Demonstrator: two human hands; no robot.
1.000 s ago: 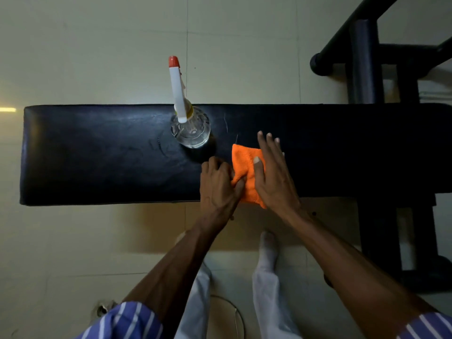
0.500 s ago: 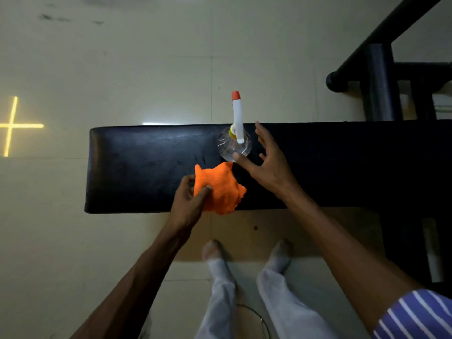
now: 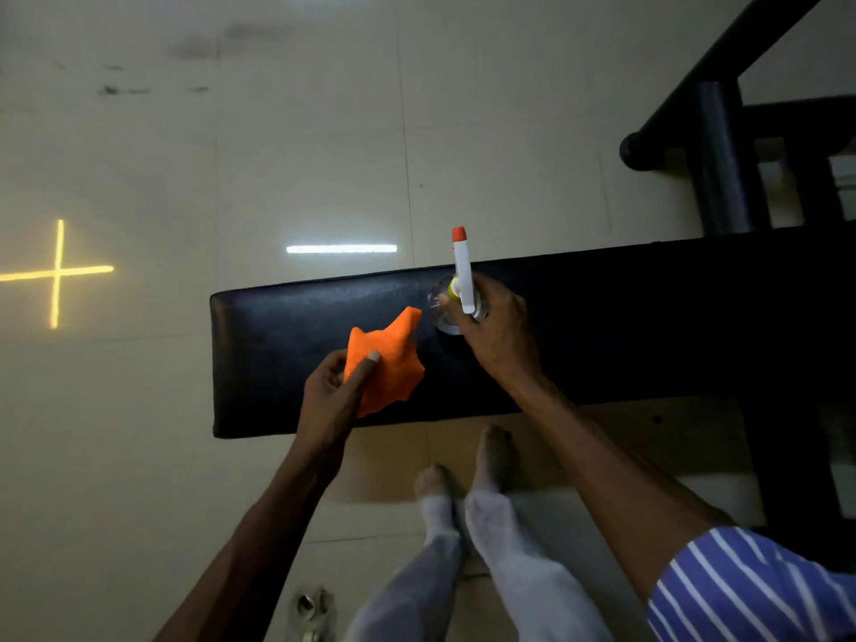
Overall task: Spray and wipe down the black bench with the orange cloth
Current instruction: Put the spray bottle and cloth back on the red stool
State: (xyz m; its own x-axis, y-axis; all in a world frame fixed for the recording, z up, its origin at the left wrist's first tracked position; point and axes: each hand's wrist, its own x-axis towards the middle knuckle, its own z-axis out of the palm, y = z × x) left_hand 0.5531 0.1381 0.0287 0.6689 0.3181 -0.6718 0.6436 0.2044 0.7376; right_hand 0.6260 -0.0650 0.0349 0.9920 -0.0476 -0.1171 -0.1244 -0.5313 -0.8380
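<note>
A: What is changing since half a second ago?

B: The right hand (image 3: 498, 335) is now wrapping around the neck of the spray bottle (image 3: 456, 308), where before it was only reaching toward it, fingers spread. The left hand (image 3: 331, 396) is still pinching the orange cloth (image 3: 393, 363), holding it just above the worktop (image 3: 287, 363).

A: How is the bottle likely handling?

B: It is a clear plastic body with a white trigger head and orange nozzle tip. It is probably light and rigid, and smooth enough to slip. Gripping at the neck under the trigger head is the sound choice.

A: And the cloth?

B: It is soft and limp with a nubby pile, bunching into points; any hold is working.

A: The worktop surface?

B: It is black padded upholstery, leather-like and slightly glossy, with a rounded end. The bottle is standing near its far edge.
</note>
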